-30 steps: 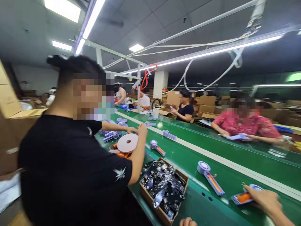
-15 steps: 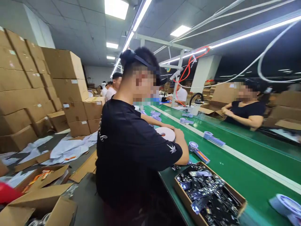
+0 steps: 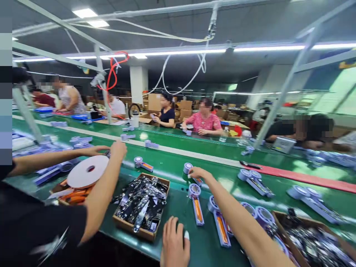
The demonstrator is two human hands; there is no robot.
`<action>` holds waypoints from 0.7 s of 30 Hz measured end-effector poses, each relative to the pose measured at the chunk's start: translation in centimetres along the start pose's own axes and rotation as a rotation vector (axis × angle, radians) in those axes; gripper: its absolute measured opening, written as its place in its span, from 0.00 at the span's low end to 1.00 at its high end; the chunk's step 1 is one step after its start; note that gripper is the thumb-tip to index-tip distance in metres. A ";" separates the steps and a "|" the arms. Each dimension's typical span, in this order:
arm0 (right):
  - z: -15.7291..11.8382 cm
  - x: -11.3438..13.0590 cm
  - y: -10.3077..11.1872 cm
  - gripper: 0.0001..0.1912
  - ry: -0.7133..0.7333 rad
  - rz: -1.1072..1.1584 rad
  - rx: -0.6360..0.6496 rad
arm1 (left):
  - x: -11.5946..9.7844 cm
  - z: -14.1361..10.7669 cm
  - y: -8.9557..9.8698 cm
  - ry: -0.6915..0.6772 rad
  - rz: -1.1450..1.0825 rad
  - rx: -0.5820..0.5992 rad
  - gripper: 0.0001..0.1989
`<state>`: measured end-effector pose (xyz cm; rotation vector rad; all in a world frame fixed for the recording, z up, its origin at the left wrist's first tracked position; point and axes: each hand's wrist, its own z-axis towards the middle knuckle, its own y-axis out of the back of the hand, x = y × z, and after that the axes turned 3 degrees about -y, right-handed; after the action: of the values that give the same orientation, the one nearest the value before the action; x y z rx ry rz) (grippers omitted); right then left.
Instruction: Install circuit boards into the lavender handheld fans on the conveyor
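Right arm extended from the lower right, forearm slanting forward and inward across the tabletop point(image 3: 178, 202), wrist bent; the right hand point(image 3: 200, 173) is lowered over a lavender housing point(image 3: 187, 168), its fingers curled downward. The housing lies on the green surface, near side of the pale strip point(image 3: 178, 151), its round head showing beyond the fingers and an orange-filled handle partly hidden beneath them; whether the fingers are clamped on it or merely touching cannot be told at this angle. Left hand point(image 3: 175, 244) palm down at the near edge, the long fingers side by side and gently bent, the thumb apart (a white cover point(image 3: 186, 235) caps its tip). Just left of it, a shallow cardboard box point(image 3: 133, 230) holds a heap of flat, glossy black circuit boards point(image 3: 144, 202). Between the hands and rightward lie a second housing point(image 3: 194, 190), ring-headed with a straight orange-filled handle, and a third point(image 3: 221, 230) of like form. At left, a co-worker's bare forearms reach around a smooth white disc point(image 3: 79, 173) with a central hole.
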<state>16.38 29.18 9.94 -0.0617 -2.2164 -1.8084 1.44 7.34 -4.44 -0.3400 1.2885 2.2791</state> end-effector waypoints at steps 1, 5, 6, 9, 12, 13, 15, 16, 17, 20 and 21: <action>0.1 -0.2 -0.2 0.16 -0.027 0.009 0.020 | 0.3 0.1 -0.2 -0.032 0.020 0.011 0.15; 0.4 0.7 -0.6 0.16 -0.076 0.049 0.039 | 0.8 0.1 -0.3 -0.097 0.080 0.041 0.15; 0.3 1.1 -0.5 0.17 -0.073 0.058 0.027 | 0.8 0.1 -0.2 -0.094 0.088 0.038 0.14; -0.6 2.5 -0.1 0.16 -0.034 0.084 -0.024 | 0.6 0.2 0.0 -0.086 0.088 0.032 0.13; -2.1 4.6 -0.1 0.15 0.032 0.109 -0.077 | 0.7 0.4 0.2 -0.078 0.054 0.060 0.14; -2.7 5.3 -0.3 0.15 0.054 0.119 -0.093 | 0.8 0.4 0.4 -0.073 0.035 0.074 0.15; -4.1 6.5 -0.9 0.15 0.090 0.144 -0.121 | 1.0 0.4 0.5 -0.055 -0.022 0.095 0.15; -4.9 6.8 -1.4 0.15 0.095 0.160 -0.132 | 1.0 0.4 0.5 -0.041 -0.051 0.097 0.16; -5.7 7.0 -1.9 0.15 0.090 0.176 -0.142 | 0.9 0.2 0.5 -0.026 -0.075 0.097 0.16; -8.4 7.0 -4.2 0.15 0.020 0.224 -0.166 | 0.6 -0.5 0.5 0.004 -0.099 0.083 0.16; -9.4 7.0 -5.1 0.15 -0.004 0.243 -0.173 | 0.5 -0.6 0.6 0.009 -0.106 0.075 0.15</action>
<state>10.39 18.05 8.46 -0.3538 -1.9518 -1.8564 0.68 6.71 -4.53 -0.3833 1.3250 2.1374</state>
